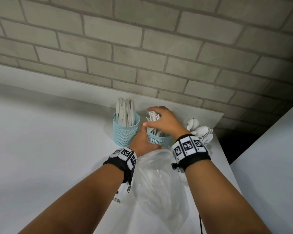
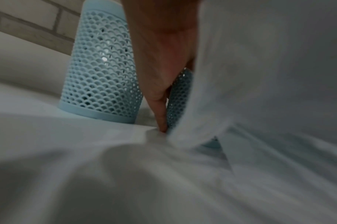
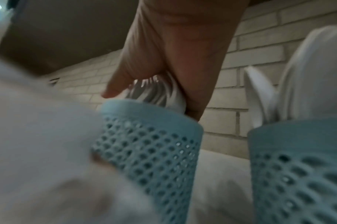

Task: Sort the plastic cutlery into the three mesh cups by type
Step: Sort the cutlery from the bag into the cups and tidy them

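Three light-blue mesh cups stand by the brick wall. The left cup [image 1: 126, 132] [image 2: 100, 75] holds white knives [image 1: 125, 112]. My left hand [image 1: 142, 141] grips the middle cup [image 1: 156, 139] [image 3: 150, 144] from the left side. My right hand [image 1: 161, 119] is above that cup and holds a bundle of white forks [image 1: 153, 119] [image 3: 154, 92] whose handles are inside it. White spoons [image 1: 201, 130] [image 3: 307, 72] stick out of the right cup [image 3: 298, 166], which my right wrist hides in the head view.
A crumpled clear plastic bag [image 1: 159, 179] lies on the white table [image 1: 49, 141] between my forearms, right in front of the cups. The table's right edge [image 1: 226, 157] drops into a dark gap just past the spoons. The brick wall [image 1: 142, 48] is close behind the cups.
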